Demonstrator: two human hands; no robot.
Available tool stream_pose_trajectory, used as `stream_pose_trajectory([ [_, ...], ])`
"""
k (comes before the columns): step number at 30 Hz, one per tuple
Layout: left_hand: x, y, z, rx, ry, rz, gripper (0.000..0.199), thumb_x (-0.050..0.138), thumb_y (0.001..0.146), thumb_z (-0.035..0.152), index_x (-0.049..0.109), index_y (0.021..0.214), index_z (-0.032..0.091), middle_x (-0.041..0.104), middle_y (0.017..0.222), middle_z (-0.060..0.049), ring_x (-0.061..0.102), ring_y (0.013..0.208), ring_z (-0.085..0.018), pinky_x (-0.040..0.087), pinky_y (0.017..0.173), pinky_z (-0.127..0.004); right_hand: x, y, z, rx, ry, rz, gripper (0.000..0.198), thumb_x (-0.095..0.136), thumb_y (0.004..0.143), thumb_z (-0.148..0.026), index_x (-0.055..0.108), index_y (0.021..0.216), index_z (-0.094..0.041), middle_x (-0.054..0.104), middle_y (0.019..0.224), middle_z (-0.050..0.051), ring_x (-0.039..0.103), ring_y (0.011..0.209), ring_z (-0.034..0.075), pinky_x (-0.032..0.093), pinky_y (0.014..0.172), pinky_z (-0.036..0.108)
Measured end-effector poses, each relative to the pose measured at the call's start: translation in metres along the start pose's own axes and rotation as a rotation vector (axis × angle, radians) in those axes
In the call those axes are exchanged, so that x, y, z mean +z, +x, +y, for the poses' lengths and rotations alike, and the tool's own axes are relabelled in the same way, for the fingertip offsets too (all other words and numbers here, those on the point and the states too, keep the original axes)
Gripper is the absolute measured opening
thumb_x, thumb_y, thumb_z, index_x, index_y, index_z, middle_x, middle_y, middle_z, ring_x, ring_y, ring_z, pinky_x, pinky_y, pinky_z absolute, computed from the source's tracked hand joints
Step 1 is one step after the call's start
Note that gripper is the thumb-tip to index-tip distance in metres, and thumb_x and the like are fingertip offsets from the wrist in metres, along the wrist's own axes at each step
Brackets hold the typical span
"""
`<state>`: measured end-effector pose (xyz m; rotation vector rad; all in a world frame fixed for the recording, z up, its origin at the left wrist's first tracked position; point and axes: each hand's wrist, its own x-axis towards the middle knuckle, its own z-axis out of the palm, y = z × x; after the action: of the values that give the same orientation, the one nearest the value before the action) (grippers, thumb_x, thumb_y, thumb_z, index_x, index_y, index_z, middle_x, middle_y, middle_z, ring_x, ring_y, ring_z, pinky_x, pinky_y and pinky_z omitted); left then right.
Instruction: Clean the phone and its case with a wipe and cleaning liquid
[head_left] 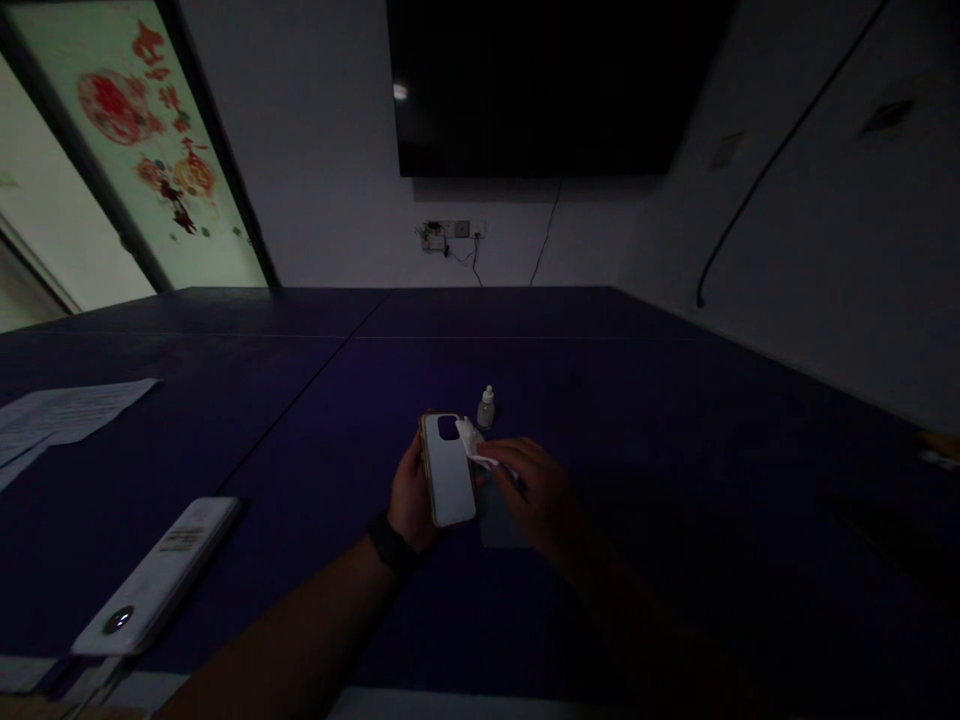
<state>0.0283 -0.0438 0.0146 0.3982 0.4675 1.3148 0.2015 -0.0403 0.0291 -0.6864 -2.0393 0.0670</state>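
My left hand (411, 497) is wrapped round a phone case (451, 480), pale on its back with a gold-brown rim and a camera cutout at the top. In my right hand (534, 487) a crumpled white tissue (470, 437) is pinched, and it touches the upper right edge of the case. Just beyond stands a small dropper bottle (486, 410) with a white cap, upright on the dark blue table (600, 380). A dark flat rectangular thing (501, 520) lies beneath my right hand, partly hidden by it.
To the left lies a white power bank (161, 570) with cables at its near end. Printed papers (71, 415) rest at the table's left side. Beyond the table are a wall socket (450, 230) and a large dark screen (555, 90). The room is dim.
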Motion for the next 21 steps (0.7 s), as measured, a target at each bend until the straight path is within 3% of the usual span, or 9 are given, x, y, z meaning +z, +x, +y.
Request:
stream_pose_trajectory([
  [4,0.002,0.0,-0.002,0.028,-0.009,0.029,0.045,0.051,0.097,0.053,0.07,0.108,0.014,0.073,0.09,-0.008,0.07,0.083,-0.023,0.055,0.082,-0.035,0.011,-0.004,-0.005,-0.161,-0.087,-0.238,0.022,0.055,0.096,-0.012,0.071,0.109,-0.019,0.073,0.099,0.008,0.065,0.091,0.021,0.054,0.082,0.036],
  [9,0.0,0.003,-0.002,0.093,-0.039,0.064,0.04,0.053,0.097,0.049,0.066,0.12,0.02,0.074,0.094,-0.006,0.071,0.082,-0.022,0.054,0.084,-0.037,0.017,-0.007,-0.008,-0.175,-0.085,-0.519,0.018,0.063,0.09,-0.005,0.072,0.1,-0.018,0.073,0.096,0.005,0.067,0.092,0.018,0.053,0.088,0.032],
  [11,-0.001,0.003,-0.001,0.077,-0.021,0.056,0.041,0.053,0.096,0.051,0.067,0.117,0.018,0.074,0.093,-0.007,0.071,0.08,-0.022,0.055,0.082,-0.036,0.017,-0.007,-0.007,-0.189,-0.049,-0.535,0.018,0.062,0.092,-0.006,0.072,0.101,-0.018,0.073,0.098,0.005,0.067,0.093,0.017,0.051,0.09,0.031],
  [16,-0.002,0.002,-0.002,0.042,0.025,0.043,0.05,0.046,0.098,0.056,0.071,0.101,0.012,0.074,0.088,-0.01,0.069,0.074,-0.021,0.054,0.07,-0.032,0.019,-0.007,-0.003,-0.123,-0.121,-0.413,0.019,0.061,0.094,-0.007,0.071,0.105,-0.02,0.074,0.098,0.005,0.067,0.093,0.018,0.046,0.086,0.033],
  [21,-0.003,0.0,-0.003,0.015,0.02,0.011,0.046,0.054,0.095,0.055,0.072,0.1,0.013,0.074,0.087,-0.01,0.07,0.078,-0.023,0.054,0.078,-0.034,0.017,-0.008,-0.003,-0.148,-0.077,-0.515,0.019,0.065,0.091,-0.005,0.072,0.096,-0.022,0.075,0.093,-0.001,0.067,0.091,0.016,0.04,0.088,0.033],
])
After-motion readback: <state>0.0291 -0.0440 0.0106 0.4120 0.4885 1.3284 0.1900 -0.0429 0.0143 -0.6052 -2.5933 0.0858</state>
